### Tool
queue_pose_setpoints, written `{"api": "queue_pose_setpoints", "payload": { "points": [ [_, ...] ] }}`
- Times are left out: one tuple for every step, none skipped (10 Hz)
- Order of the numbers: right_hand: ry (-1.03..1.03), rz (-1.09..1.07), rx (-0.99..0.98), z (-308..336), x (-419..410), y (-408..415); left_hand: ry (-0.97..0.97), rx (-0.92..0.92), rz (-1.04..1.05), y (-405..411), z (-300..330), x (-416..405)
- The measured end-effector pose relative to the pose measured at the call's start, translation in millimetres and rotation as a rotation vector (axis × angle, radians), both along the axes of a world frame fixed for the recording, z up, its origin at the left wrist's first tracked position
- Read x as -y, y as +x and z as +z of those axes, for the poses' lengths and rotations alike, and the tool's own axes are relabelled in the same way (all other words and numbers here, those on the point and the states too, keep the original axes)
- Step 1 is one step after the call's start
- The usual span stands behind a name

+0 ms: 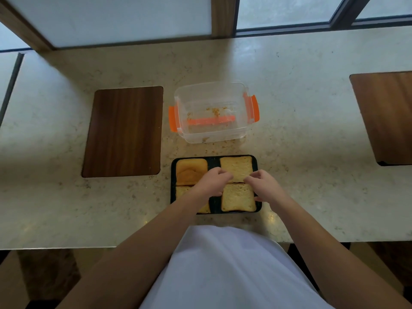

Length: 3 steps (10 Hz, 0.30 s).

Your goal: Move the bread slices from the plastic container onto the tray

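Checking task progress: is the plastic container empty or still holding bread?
Empty of slices. The lidless plastic container holds only crumbs on its clear floor; four bread slices lie on the black tray.

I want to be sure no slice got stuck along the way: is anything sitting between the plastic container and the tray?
Nothing visible does: only bare counter with crumbs separates plastic container from tray, and the container holds only crumbs.

Tray (173, 192) under both hands (236, 184), four bread slices (237, 168) on it. Plastic container (214, 112) just beyond, seemingly only crumbs inside. Board (123, 131) left.
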State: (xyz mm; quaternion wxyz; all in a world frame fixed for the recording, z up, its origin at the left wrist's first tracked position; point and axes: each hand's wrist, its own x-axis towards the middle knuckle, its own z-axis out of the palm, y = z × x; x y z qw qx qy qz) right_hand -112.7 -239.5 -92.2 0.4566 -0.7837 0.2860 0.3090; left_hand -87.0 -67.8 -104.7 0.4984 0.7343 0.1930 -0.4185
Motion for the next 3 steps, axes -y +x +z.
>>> {"api": "queue_pose_setpoints", "payload": {
  "points": [
    [-0.016, 0.023, -0.009, 0.0, -0.9, 0.5, -0.018, -0.016, -0.001, 0.4, 2.8, -3.2],
    [-0.066, 0.068, 0.002, -3.4, -2.1, 0.2, -0.006, -0.004, -0.001, -3.4, 4.4, -6.3],
    [-0.178, 0.164, 0.043, -2.7, -11.5, 6.2, 0.047, 0.084, -0.029, -7.2, 4.0, -10.2]
  ]
}}
